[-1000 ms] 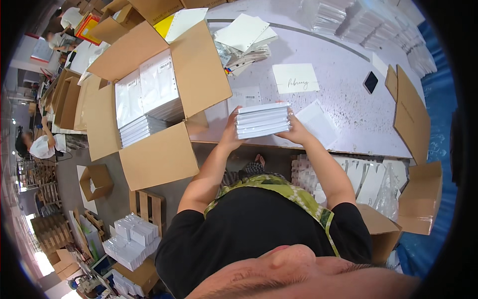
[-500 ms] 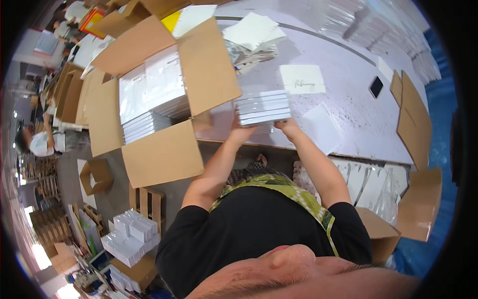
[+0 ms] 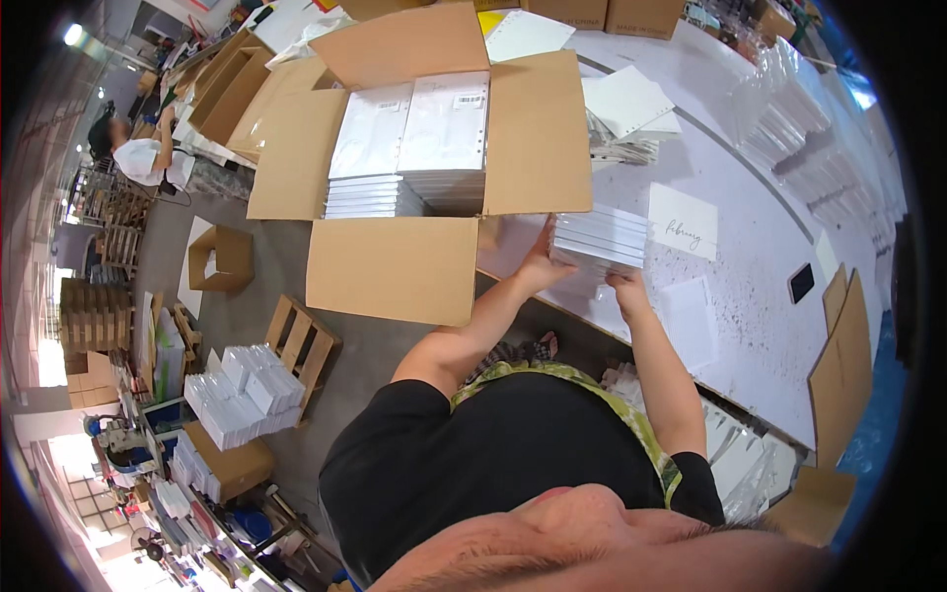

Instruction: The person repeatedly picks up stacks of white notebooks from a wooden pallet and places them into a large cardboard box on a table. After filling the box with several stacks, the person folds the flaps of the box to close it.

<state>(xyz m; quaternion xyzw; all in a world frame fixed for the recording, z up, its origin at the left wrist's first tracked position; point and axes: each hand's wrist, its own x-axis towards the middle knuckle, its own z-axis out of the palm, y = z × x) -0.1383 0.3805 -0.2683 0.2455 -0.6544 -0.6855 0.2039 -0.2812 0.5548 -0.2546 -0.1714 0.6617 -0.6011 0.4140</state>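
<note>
Pale counter point(image 3: 764, 345) spreads across the right of the frame; near its edge, right of centre, a stack of film-wrapped paper packs point(image 3: 599, 240) is gripped in the fingers of the left hand point(image 3: 541, 266) and right hand point(image 3: 629, 294). It is probably heavy, stiff and slick, best squeezed low at both ends. Upper centre, an open carton point(image 3: 538, 138) holds similar stacked white packs point(image 3: 444, 123).

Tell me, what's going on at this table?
A person holds a stack of white packs in the left hand and right hand, near the edge of the table. The stack is outside the open cardboard box to its left, which holds similar packs and shows a gap toward its near right corner. A dark phone lies further right.
</note>
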